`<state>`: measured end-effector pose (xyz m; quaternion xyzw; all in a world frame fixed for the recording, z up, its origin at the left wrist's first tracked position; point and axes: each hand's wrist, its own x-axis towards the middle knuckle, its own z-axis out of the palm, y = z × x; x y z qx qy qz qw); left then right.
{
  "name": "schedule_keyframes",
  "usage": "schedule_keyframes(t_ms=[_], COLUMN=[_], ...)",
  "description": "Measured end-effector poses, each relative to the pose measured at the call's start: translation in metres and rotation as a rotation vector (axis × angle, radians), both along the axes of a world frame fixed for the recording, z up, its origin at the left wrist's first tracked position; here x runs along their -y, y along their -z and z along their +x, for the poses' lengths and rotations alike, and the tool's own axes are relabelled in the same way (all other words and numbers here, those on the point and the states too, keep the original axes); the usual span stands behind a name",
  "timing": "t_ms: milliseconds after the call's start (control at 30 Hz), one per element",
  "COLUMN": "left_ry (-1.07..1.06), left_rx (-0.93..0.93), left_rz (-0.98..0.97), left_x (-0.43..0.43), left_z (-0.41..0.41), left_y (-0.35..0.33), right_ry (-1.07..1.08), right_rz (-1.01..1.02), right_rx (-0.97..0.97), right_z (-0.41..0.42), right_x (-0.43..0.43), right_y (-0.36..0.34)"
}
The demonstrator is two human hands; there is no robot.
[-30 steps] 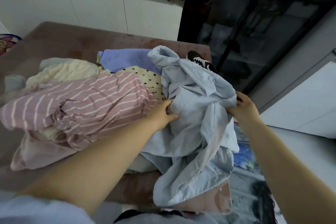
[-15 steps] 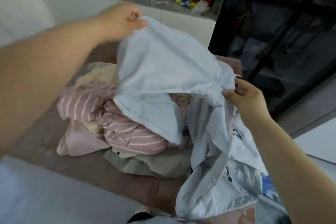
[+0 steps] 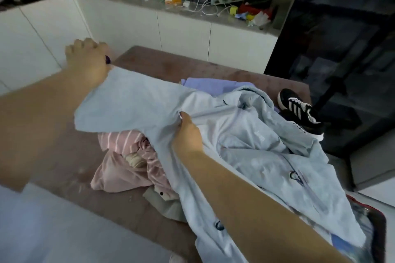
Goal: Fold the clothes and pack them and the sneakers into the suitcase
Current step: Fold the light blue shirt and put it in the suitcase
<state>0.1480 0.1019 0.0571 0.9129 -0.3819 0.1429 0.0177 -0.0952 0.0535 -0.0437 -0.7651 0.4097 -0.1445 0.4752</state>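
Pale blue cotton is pinched in the curled fingers (image 3: 85, 44) of the left hand (image 3: 87, 57), by which one end of the light blue shirt (image 3: 245, 134) is held up and out to the left. A fold nearer its middle is gripped by the thumb and bent fingers (image 3: 184, 115) of the right hand (image 3: 188, 132). Between the two hands the cloth is drawn flat. From the right hand its long axis runs down and to the right, where the soft, crumpled bulk is draped over the desk (image 3: 171, 64) edge, nearer the right hand. Beneath it a pink striped garment (image 3: 119, 141) and a lilac garment (image 3: 205, 85) are heaped. A black, white-striped sneaker (image 3: 299, 111) is set at the far right.
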Motion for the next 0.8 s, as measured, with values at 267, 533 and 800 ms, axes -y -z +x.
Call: schedule_keyframes(t_ms=[267,533,800], left_ry=[0.425,0.296,0.339], left_rx=[-0.257,-0.338,-0.301], left_rz=[0.051,0.362,-0.063], left_x=[0.075,0.099,0.101], left_z=[-0.110,-0.128,-0.123], left_y=[0.060,0.104,0.095], right_ry=[-0.199,0.208,-0.005], right_rz=[-0.141,-0.242,-0.411], right_rx=[-0.083,-0.611,-0.810], right_z=[-0.055,-0.209,-0.166], right_x=[0.027,0.155,0.170], right_y=[-0.005,0.021,0.030])
